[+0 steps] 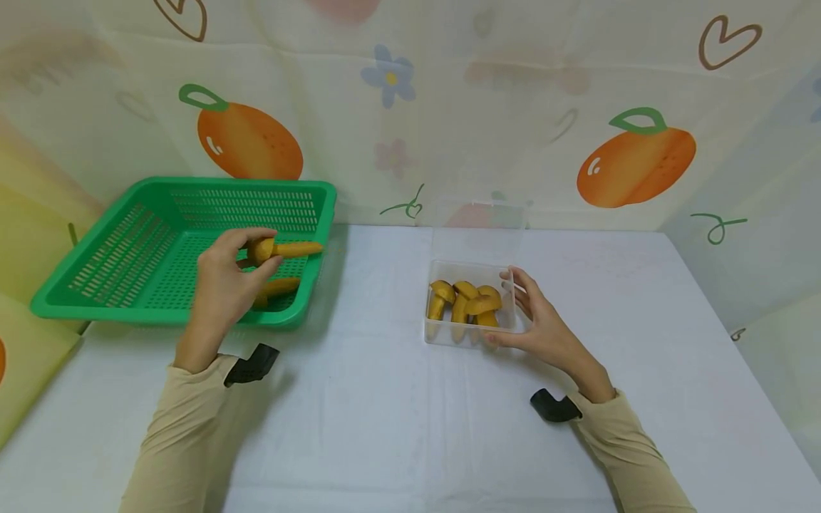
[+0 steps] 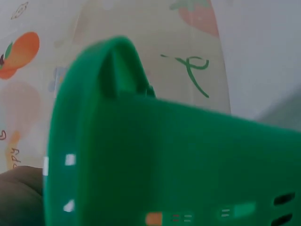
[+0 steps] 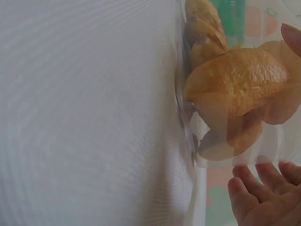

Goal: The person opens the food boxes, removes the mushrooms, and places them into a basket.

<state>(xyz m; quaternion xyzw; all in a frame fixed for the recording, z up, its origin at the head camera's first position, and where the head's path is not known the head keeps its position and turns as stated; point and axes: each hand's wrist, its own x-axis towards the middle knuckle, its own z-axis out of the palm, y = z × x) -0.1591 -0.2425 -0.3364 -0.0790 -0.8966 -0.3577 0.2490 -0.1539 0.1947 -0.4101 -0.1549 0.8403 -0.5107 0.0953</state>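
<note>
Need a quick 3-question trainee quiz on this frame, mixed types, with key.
1. True or false: the left hand holds a mushroom over the green basket.
2. The right hand touches: A) the basket, B) the clear box, C) nothing.
3. Fill in: one more mushroom lies in the ____.

Key: 1 true; 2 B; 3 basket.
</note>
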